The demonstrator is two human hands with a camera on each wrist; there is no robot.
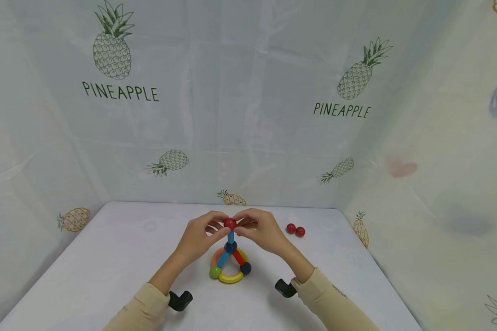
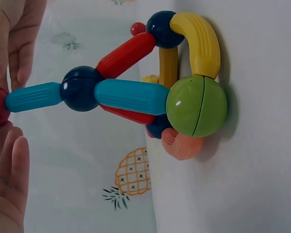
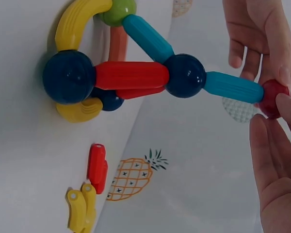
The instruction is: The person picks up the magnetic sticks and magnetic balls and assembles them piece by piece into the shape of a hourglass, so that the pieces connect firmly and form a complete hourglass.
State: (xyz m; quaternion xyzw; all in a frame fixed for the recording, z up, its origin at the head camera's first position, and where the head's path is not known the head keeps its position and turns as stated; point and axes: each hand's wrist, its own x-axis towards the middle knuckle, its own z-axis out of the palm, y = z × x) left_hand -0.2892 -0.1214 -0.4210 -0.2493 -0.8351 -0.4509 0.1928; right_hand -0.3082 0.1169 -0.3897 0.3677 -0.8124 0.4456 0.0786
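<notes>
Both hands pinch a red ball (image 1: pixel 229 224), the left hand (image 1: pixel 196 239) from the left and the right hand (image 1: pixel 265 230) from the right. The ball touches the top of an upright blue stick (image 3: pixel 234 87). That stick stands on a dark blue ball (image 2: pixel 80 89), from which a slanting blue stick (image 2: pixel 132 96) and red sticks (image 3: pixel 132 75) run down. Below, a ring of yellow (image 1: pixel 231 278) and orange curved pieces (image 2: pixel 182 144) joins a green ball (image 2: pixel 197 106) and dark blue balls (image 3: pixel 69 76). This ring rests on the white table.
Two red balls (image 1: pixel 295 230) lie together on the white table (image 1: pixel 335 276), right of the structure. Loose red sticks (image 3: pixel 96 167) and yellow curved pieces (image 3: pixel 78 208) lie near the table's back edge. A pineapple-print curtain (image 1: pixel 232 115) hangs behind and along the sides.
</notes>
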